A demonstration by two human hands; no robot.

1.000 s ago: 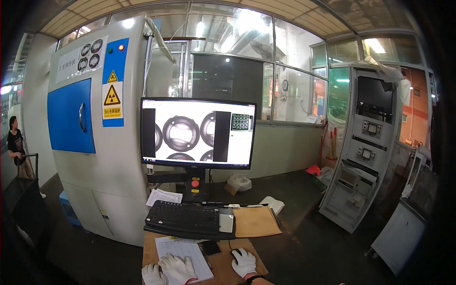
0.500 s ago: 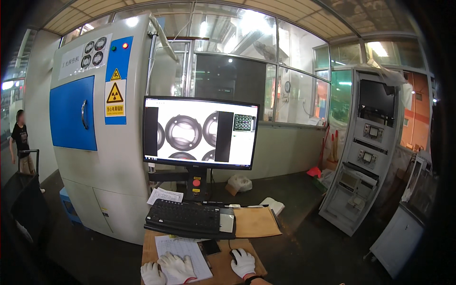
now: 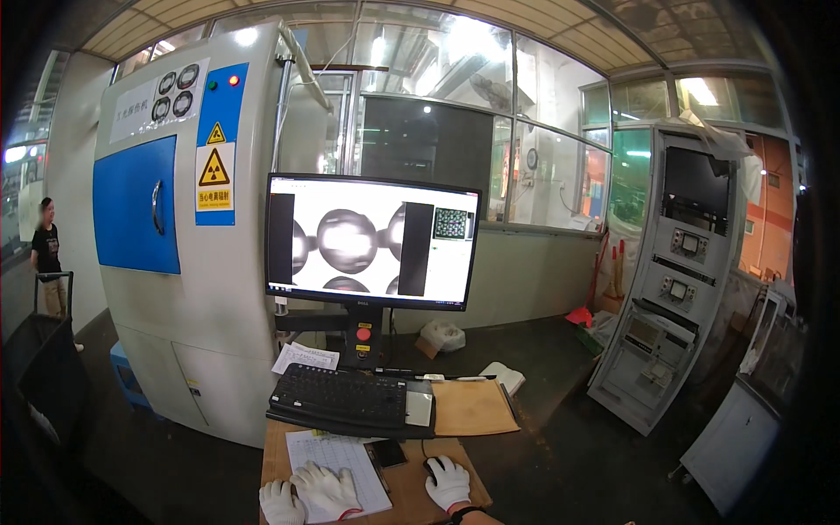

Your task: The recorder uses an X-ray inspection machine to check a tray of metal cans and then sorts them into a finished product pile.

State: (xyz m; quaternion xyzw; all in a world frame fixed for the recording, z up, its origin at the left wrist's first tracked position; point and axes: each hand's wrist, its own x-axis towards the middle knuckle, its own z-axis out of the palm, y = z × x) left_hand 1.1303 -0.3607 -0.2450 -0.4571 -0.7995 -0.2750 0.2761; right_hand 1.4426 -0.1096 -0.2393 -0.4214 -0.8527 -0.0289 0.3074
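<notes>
My right hand [image 3: 449, 485], in a white glove with a red-edged cuff and a dark band at the wrist, rests over a black computer mouse [image 3: 430, 467]; its fingers curve around it. At the desk's left edge lies my left hand [image 3: 282, 504], also in a white glove, fingers laid out and holding nothing I can see; its wrist is cut off by the frame. Beside it, a white glove [image 3: 324, 490] that looks empty lies on a printed sheet [image 3: 372, 490]. Beyond the desk, a monitor [image 3: 372, 241] displays grey images of round parts.
A black keyboard [image 3: 337, 395] and a brown folder [image 3: 472, 408] lie beyond the hands, near a dark flat object [image 3: 388, 452]. A red button [image 3: 363, 334] sits below the monitor. A tall cabinet with a blue door [image 3: 136, 206] stands left; a person [image 3: 48, 254] stands beyond a cart [image 3: 44, 350].
On the monitor, ring-shaped parts with dark rims have given way to plainer round shapes with bright, blurred centres. The person at far left has shifted and turned. Both my hands keep their places.
</notes>
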